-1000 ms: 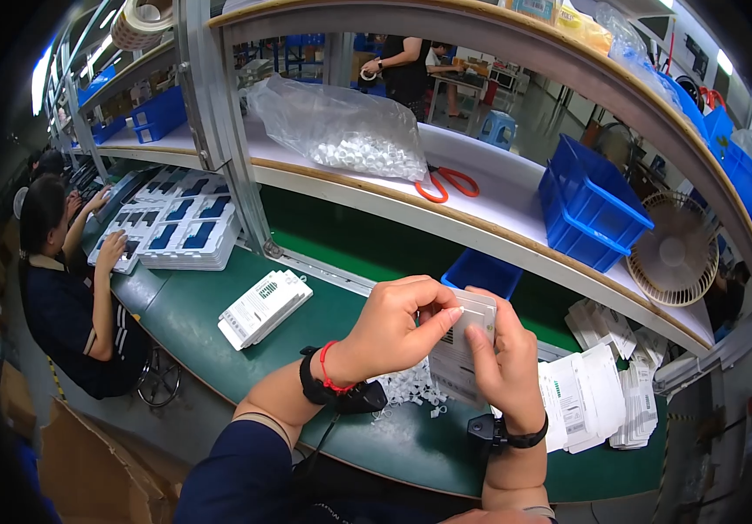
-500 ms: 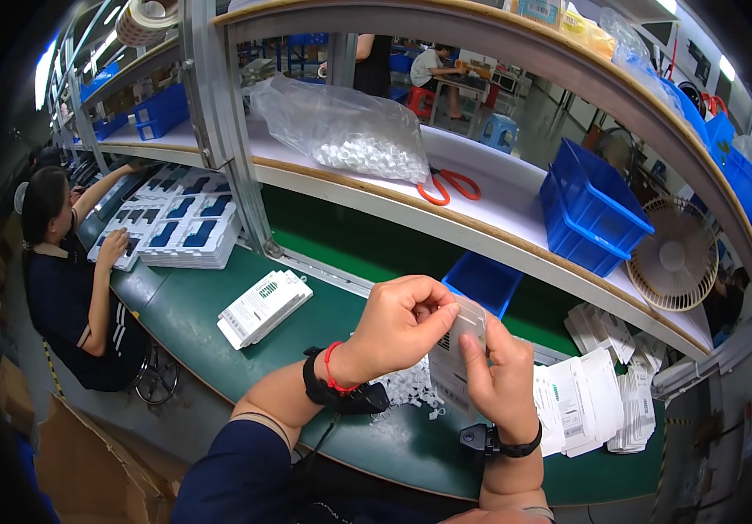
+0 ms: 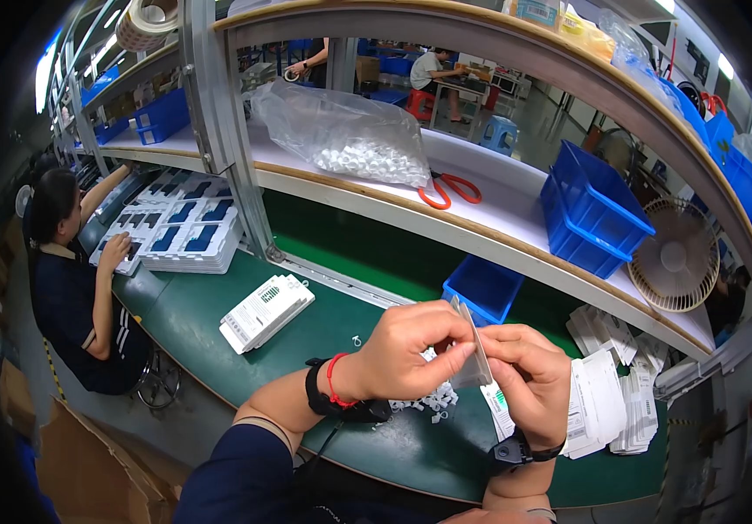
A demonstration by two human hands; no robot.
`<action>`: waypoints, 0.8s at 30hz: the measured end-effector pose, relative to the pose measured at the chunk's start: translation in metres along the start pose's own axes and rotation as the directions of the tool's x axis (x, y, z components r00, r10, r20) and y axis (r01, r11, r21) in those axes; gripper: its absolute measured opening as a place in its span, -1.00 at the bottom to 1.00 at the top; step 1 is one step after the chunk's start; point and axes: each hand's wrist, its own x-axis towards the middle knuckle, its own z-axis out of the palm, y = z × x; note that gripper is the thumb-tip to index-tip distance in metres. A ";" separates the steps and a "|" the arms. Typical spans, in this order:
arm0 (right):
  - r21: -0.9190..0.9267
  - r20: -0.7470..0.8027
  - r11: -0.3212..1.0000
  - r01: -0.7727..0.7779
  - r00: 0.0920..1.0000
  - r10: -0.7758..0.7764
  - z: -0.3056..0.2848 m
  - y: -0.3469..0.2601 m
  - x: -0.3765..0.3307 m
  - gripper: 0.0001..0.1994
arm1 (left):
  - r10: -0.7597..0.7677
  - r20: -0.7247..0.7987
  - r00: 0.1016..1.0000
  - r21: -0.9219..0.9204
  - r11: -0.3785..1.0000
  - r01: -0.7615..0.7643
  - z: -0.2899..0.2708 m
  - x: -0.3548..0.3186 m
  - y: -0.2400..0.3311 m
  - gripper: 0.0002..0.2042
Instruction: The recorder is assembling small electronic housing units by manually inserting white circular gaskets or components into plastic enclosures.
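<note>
My left hand (image 3: 415, 349) and my right hand (image 3: 529, 371) meet over the green workbench (image 3: 192, 306) and together pinch a small clear plastic bag (image 3: 472, 354), held edge-on between the fingertips. A red cord and a dark strap circle my left wrist; a dark band circles my right wrist. Under the hands lies a small heap of white plastic parts (image 3: 433, 403). A printed paper strip (image 3: 498, 409) sticks out below my right hand.
A white ribbed device (image 3: 266, 312) lies to the left on the bench. Stacks of printed leaflets (image 3: 607, 393) sit right. A blue bin (image 3: 483, 288), a bag of white parts (image 3: 350, 140), orange scissors (image 3: 447, 188), a fan (image 3: 675, 266) and another worker (image 3: 74, 279) with white trays (image 3: 188, 231) surround me.
My hands have lowered slightly and turned the clear bag from facing me to edge-on. The worker on the left has reached an arm across the trays.
</note>
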 end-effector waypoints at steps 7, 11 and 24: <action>0.262 -0.142 0.954 -0.143 0.972 0.185 0.006 0.010 -0.007 -0.86 | 0.143 0.112 0.983 0.020 0.989 -0.146 -0.001 0.000 -0.002 -0.94; 0.202 -0.175 0.964 -0.174 0.962 0.210 0.009 0.009 -0.005 -0.88 | 0.113 0.156 0.981 -0.018 0.994 -0.111 -0.001 0.000 -0.003 -0.93; 0.060 -0.101 0.995 -0.074 0.992 0.079 0.004 0.016 -0.003 -0.85 | 0.119 0.194 0.974 -0.030 0.993 -0.116 -0.003 0.001 -0.004 -0.90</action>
